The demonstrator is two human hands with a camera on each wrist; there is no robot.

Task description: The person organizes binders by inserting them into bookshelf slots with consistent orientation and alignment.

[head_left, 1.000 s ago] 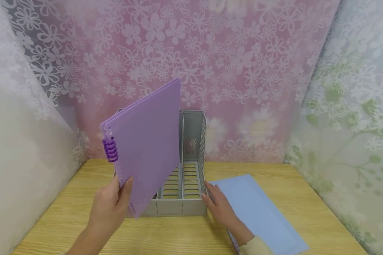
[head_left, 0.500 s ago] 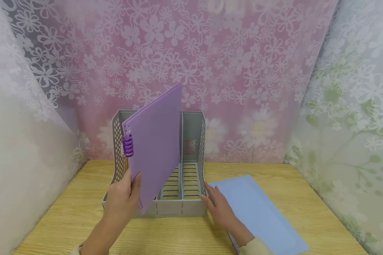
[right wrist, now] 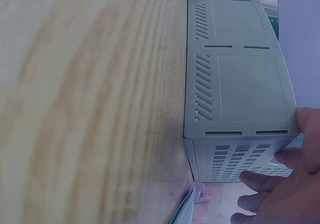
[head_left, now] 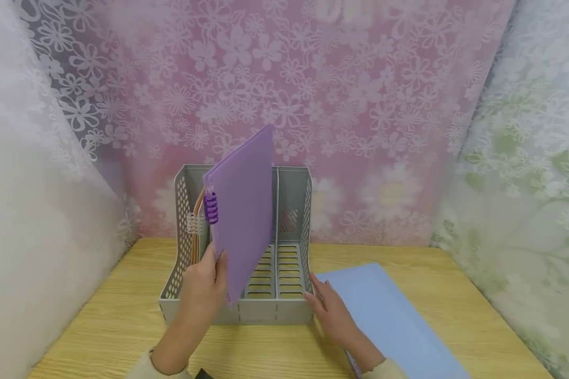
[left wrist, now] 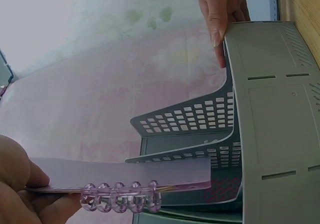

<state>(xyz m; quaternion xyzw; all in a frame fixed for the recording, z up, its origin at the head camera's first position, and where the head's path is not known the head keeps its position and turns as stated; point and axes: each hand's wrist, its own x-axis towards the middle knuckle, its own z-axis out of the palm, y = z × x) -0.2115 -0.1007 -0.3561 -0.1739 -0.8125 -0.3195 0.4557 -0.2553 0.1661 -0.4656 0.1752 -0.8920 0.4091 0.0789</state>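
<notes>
In the head view my left hand (head_left: 204,284) pinches a purple loose-leaf notebook (head_left: 246,216) by its lower spine edge, thumb on the near cover. The notebook stands upright and slanted over the middle slot of a grey file rack (head_left: 258,311). Its purple binding rings (left wrist: 120,196) face my left hand in the left wrist view. At the rack's front right corner my right hand (head_left: 332,310) holds the side wall, thumb at the rim and fingers along the outer mesh. The right wrist view shows that hand (right wrist: 285,184) at the same corner.
A light blue notebook (head_left: 393,316) lies on the wooden table (head_left: 109,316) right of the rack. Another ring-bound notebook with clear rings (head_left: 194,223) stands in the rack's left slot. Flowered curtains (head_left: 351,105) hang behind and at both sides. A small dark object (head_left: 203,374) shows at the bottom edge.
My left hand has carried the purple notebook rightward and brought it more edge-on over the rack, uncovering the left slot. My right hand keeps its place at the rack's corner.
</notes>
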